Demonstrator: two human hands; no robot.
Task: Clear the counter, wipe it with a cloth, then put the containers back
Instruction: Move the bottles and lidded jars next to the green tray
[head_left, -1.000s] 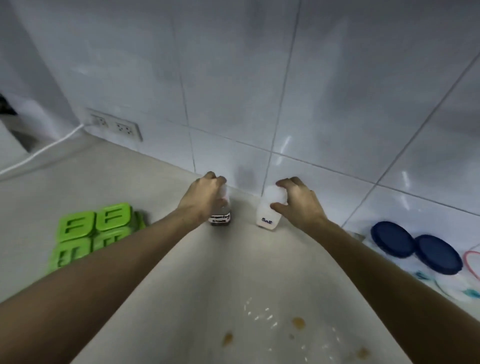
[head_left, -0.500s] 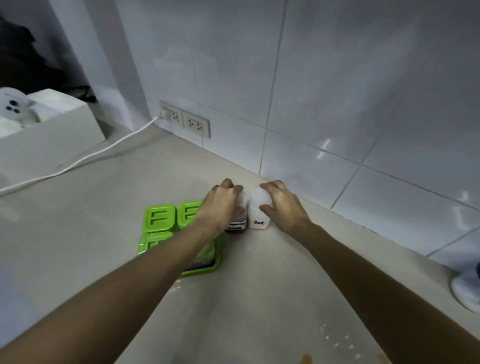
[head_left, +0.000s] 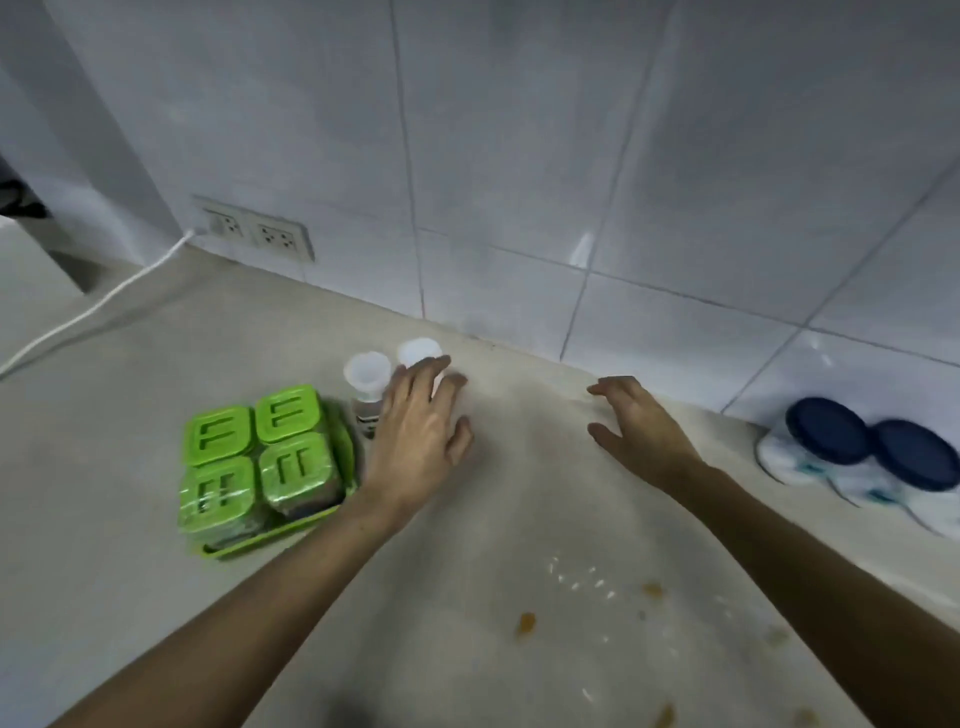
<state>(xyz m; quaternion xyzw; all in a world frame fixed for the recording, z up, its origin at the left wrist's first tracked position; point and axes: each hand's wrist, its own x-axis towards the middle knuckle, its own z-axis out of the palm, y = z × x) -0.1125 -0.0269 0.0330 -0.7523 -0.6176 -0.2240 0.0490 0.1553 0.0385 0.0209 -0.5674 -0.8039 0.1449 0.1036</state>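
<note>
So both hands are hovering spread and empty over the worktop: the left hand is covering the two small shakers at centre frame, the right hand is floating free right of centre. Those shakers are standing just beside the green box set, centre left. Two blue-lidded tubs are waiting at the right edge by the wall. Orange stains are showing in the lower middle, so this looks like the clearing step, with wiping not yet done. Next, I'd say, the right hand needs to reach right for those tubs.
</note>
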